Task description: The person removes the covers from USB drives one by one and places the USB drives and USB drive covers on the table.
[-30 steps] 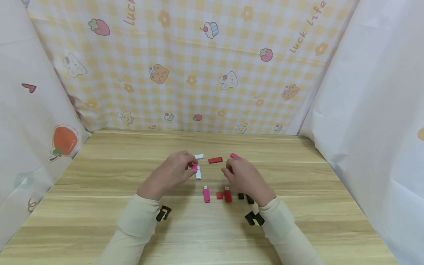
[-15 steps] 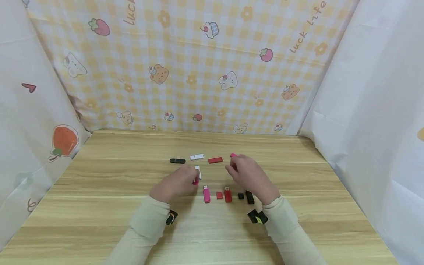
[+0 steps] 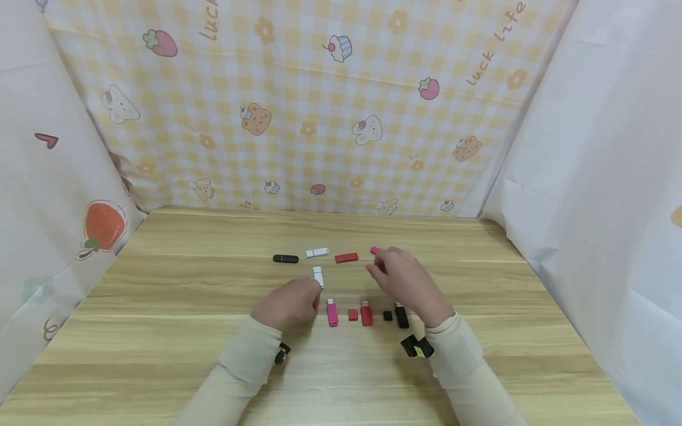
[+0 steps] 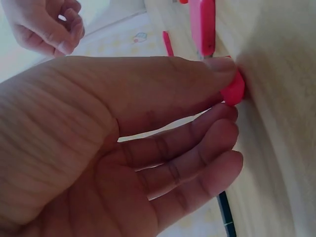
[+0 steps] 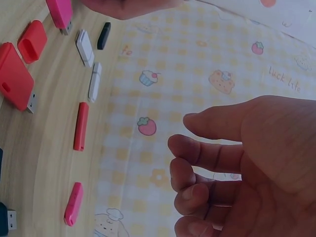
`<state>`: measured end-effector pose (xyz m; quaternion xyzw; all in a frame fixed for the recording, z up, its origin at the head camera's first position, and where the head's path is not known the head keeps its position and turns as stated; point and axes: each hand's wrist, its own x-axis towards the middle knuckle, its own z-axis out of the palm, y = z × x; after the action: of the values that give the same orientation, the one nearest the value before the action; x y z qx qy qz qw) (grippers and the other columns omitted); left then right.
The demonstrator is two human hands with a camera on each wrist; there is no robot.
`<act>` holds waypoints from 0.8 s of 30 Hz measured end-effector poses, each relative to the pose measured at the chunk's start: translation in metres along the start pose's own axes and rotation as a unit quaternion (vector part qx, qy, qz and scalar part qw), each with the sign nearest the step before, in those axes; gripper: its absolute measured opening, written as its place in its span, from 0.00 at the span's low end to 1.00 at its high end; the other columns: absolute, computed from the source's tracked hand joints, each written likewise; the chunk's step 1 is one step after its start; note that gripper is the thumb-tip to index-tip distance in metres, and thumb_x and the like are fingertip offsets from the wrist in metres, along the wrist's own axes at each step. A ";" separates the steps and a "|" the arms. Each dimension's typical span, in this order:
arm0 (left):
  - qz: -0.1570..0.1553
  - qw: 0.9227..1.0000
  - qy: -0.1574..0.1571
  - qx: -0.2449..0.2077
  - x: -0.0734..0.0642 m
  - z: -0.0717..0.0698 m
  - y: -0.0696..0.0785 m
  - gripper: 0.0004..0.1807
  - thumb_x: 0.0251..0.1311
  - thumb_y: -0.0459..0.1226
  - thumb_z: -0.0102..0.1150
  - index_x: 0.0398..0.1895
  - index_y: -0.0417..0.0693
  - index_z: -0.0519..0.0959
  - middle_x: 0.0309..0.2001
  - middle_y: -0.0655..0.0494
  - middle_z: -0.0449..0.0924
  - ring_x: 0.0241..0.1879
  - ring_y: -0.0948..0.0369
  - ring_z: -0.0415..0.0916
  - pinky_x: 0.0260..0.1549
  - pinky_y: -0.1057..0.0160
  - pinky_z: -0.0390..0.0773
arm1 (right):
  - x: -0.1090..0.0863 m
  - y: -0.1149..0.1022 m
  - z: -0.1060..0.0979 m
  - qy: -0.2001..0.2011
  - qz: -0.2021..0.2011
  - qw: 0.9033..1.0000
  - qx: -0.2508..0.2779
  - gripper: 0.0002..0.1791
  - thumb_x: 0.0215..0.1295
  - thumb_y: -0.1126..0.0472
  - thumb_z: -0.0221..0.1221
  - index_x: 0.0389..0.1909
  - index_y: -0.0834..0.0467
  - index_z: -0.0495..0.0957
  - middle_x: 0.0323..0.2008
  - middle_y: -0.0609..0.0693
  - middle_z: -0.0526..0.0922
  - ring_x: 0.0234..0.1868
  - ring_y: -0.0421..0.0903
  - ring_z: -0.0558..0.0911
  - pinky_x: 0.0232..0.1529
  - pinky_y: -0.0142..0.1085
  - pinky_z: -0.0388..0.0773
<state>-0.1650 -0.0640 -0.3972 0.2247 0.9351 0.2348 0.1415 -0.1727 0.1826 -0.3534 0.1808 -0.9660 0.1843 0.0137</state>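
Observation:
My left hand pinches a small pink USB cap between thumb and fingertips, right down at the tabletop. Just to its right lies an uncapped pink USB stick, its metal plug pointing away from me. A white USB stick lies just beyond the left fingertips. My right hand hovers over the table with loosely bent fingers and nothing in them, as the right wrist view shows. Further right in the front row are a red cap, an uncapped red USB stick, a black cap and an uncapped black USB stick.
Along the back row lie a capped black USB stick, a capped white one, a red one and a pink one, partly behind my right hand in the head view. A checked cloth hangs behind the wooden table.
My left hand has carried the pink cap from beside the white stick down toward me, to the left of the pink USB stick. My right hand has shifted slightly right and away from me.

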 end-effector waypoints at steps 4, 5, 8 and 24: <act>-0.001 1.000 -0.002 0.001 0.002 0.002 0.001 0.14 0.56 0.16 0.61 0.24 0.43 0.79 0.28 0.54 0.77 0.26 0.58 0.72 0.24 0.64 0.71 | -0.001 0.000 -0.001 -0.001 -0.001 1.000 0.002 0.15 0.79 0.58 0.64 0.28 0.55 0.77 0.24 0.47 0.73 0.25 0.42 0.71 0.28 0.34 0.70; -0.003 1.000 -0.003 0.001 0.002 0.003 0.001 0.14 0.57 0.16 0.62 0.25 0.42 0.80 0.28 0.54 0.77 0.27 0.58 0.72 0.25 0.64 0.72 | -0.001 0.000 -0.001 -0.002 0.000 1.000 0.002 0.16 0.79 0.58 0.64 0.28 0.55 0.77 0.24 0.47 0.73 0.25 0.42 0.71 0.28 0.34 0.70; -0.006 1.000 -0.006 0.004 0.003 0.003 0.001 0.13 0.58 0.17 0.62 0.25 0.42 0.80 0.29 0.53 0.77 0.27 0.58 0.72 0.25 0.63 0.73 | 0.000 0.000 -0.002 -0.005 0.003 1.000 0.003 0.16 0.79 0.57 0.63 0.28 0.55 0.76 0.24 0.48 0.73 0.25 0.42 0.70 0.28 0.34 0.70; -0.037 0.999 -0.034 0.009 0.001 0.002 0.004 0.09 0.59 0.22 0.69 0.27 0.41 0.80 0.26 0.52 0.78 0.23 0.59 0.70 0.22 0.64 0.68 | -0.001 0.007 -0.008 -0.007 0.024 1.000 0.011 0.16 0.80 0.59 0.62 0.28 0.56 0.78 0.25 0.50 0.72 0.26 0.45 0.71 0.28 0.35 0.69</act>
<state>-0.1637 -0.0596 -0.3972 0.1994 0.9394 0.2135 0.1793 -0.1749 0.1922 -0.3488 0.1590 -0.9681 0.1939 0.0001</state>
